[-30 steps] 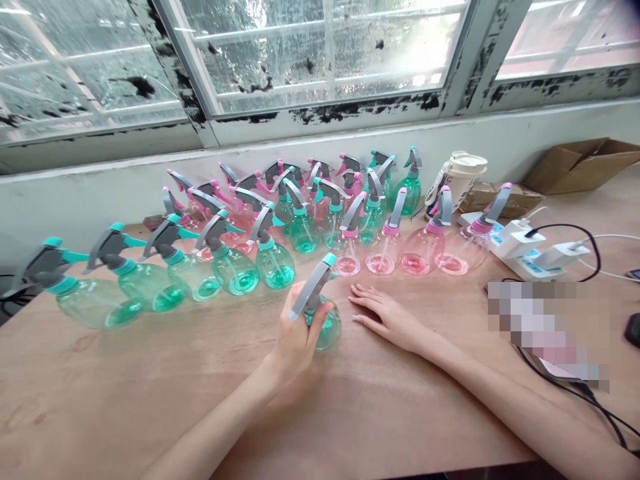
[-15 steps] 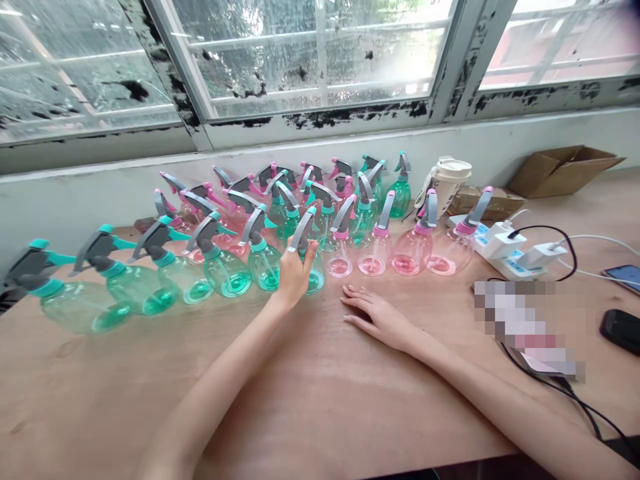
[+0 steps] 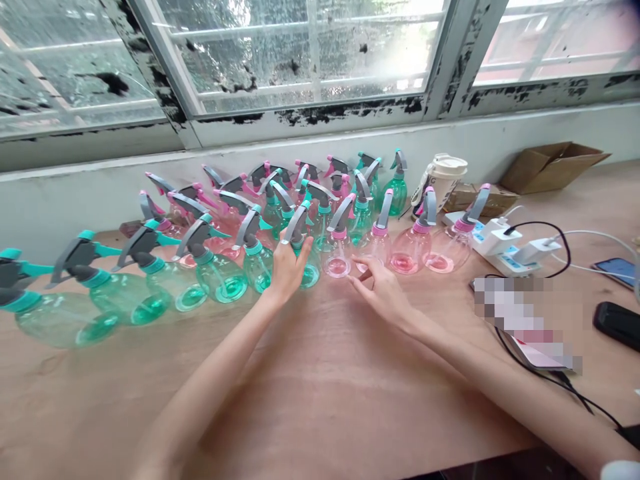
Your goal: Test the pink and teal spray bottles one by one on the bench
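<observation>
Left hand (image 3: 289, 268) grips a green trigger-spray bottle (image 3: 311, 272) in the front row (image 3: 223, 279) on the counter (image 3: 320, 380); right hand (image 3: 389, 295), fingers parted, rests near a pink trigger-spray bottle (image 3: 383, 248). Lining-up seems in hand; release calls for steadiness.

A green bottle (image 3: 311, 272) is being gripped by the left hand (image 3: 289, 272); the right hand (image 3: 384, 293) is being held near pink bottles (image 3: 338, 257).

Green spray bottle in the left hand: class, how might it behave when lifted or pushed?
The green spray bottle is probably light for its size, since its see-through walls look like thin plastic. Pushed at the grey spray head, it might tip, as that tops a rounded body. Its smooth, shiny surface may slip in the left hand.
</observation>
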{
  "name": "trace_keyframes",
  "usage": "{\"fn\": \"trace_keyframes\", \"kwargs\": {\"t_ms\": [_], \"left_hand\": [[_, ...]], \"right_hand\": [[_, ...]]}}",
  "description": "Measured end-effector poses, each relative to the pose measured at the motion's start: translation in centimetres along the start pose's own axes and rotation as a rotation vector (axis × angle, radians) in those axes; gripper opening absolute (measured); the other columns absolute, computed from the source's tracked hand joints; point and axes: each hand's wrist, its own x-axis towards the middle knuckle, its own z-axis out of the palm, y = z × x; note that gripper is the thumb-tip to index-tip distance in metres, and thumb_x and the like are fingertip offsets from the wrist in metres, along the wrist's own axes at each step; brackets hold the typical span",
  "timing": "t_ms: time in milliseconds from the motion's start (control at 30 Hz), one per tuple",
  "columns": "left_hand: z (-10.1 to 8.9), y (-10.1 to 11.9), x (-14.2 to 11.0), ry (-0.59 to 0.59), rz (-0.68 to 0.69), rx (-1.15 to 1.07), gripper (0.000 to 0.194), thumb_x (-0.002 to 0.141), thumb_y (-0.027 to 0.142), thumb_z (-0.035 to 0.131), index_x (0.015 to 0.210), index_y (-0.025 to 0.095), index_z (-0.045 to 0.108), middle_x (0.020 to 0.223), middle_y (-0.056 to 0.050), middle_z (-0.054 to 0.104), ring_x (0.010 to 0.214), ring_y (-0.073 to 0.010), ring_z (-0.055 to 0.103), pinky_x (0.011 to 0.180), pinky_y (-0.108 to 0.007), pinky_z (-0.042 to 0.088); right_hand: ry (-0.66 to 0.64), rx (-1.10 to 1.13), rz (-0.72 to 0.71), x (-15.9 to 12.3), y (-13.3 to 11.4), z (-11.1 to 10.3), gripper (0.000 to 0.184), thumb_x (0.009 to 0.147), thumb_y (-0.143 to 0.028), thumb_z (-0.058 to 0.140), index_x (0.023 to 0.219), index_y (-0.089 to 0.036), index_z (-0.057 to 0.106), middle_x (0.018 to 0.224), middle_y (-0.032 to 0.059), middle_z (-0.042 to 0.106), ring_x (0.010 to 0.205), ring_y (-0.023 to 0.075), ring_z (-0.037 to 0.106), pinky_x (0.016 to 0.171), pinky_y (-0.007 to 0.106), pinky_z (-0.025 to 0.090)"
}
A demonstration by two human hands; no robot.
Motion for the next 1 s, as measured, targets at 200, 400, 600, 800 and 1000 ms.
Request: {"fn": "trace_keyframes", "kwargs": {"t_ms": [200,400,600,800,1000], "left_hand": [[-2.4,2.3,-3.0,-0.061,-0.052,0.025,0.061,0.089,0.031,0.062,0.142,0.020,0.033,0.139,-0.018,0.052,0.135,-0.0309,0.047,0.110,-0.052,0.038],[-6.4,3.5,-8.1,-0.192,-0.131,0.057,0.064,0.092,0.030,0.057,0.147,0.027,0.025,0.149,-0.015,0.044,0.140,-0.0295,0.043,0.111,-0.054,0.040],[-8.7,3.5,-11.9,-0.276,-0.268,0.156,0.052,0.093,0.032,0.053,0.141,0.024,0.034,0.142,-0.013,0.050,0.130,-0.0294,0.052,0.102,-0.051,0.049],[-9.1,3.8,-13.1,-0.292,-0.307,0.191,0.043,0.092,0.033,0.052,0.133,0.024,0.043,0.131,-0.011,0.055,0.117,-0.0272,0.060,0.090,-0.045,0.056],[-8.4,3.8,-13.0,-0.352,-0.312,0.095,0.038,0.092,0.031,0.052,0.128,0.021,0.049,0.125,-0.011,0.057,0.116,-0.0274,0.060,0.096,-0.048,0.052]], "right_hand": [[0.136,-0.076,0.089,3.1,-2.0,0.7,0.054,0.089,-0.045,0.058,0.134,-0.017,0.049,0.129,0.0191,0.062,0.085,0.0287,0.070,0.086,0.051,0.053],[0.117,-0.116,0.165,5.3,-2.5,1.9,0.081,0.085,-0.059,0.059,0.145,-0.010,0.036,0.143,0.0254,0.051,0.130,0.0402,0.051,0.101,0.056,0.044],[0.085,-0.166,0.244,6.1,-2.5,2.2,0.070,0.083,-0.063,0.061,0.129,-0.009,0.054,0.124,0.0221,0.067,0.116,0.0389,0.062,0.094,0.050,0.048],[0.019,-0.264,0.195,4.0,-3.2,1.2,0.065,0.086,-0.062,0.057,0.127,-0.012,0.054,0.121,0.0197,0.068,0.107,0.0384,0.066,0.086,0.048,0.050],[-0.042,-0.348,0.192,-0.1,-4.5,0.1,0.063,0.088,-0.064,0.051,0.128,-0.016,0.051,0.118,0.0169,0.068,0.096,0.0368,0.069,0.074,0.045,0.051]]}}
